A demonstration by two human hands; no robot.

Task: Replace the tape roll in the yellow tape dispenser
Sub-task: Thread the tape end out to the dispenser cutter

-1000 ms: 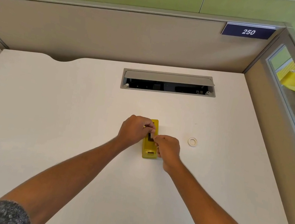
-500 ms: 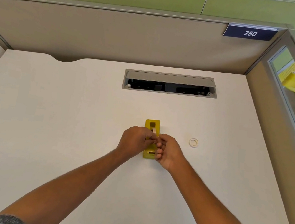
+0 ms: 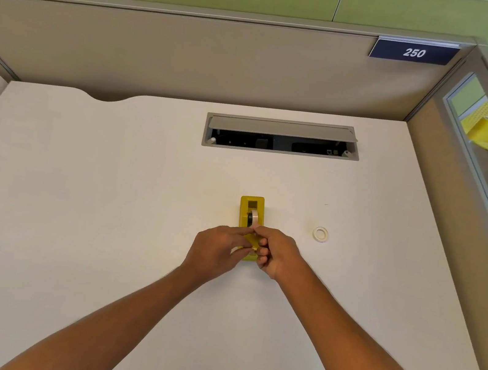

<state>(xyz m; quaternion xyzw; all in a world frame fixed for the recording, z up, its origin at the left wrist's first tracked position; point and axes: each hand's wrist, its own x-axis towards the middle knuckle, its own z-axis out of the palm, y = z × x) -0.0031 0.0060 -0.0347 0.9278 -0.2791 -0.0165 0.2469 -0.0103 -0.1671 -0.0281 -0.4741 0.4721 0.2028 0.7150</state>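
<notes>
Mostly bare white desk (image 3: 69, 220) in a cubicle w/ beige partitions, open cable tray (image 3: 281, 137) near far edge. One yellow tape dispenser (image 3: 251, 208) mid-desk, tape roll (image 3: 252, 217) seated; left hand (image 3: 215, 252) & right hand (image 3: 277, 255) pinch, prob. tape end, over its near end. One empty core (image 3: 320, 234) toward right edge

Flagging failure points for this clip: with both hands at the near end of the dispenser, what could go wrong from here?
The strip pinched between the left hand and right hand could twist or stick to the fingers before reaching the cutter. Pulling could drag the small yellow plastic tape dispenser or unseat its tape roll, since neither hand visibly braces it.
</notes>
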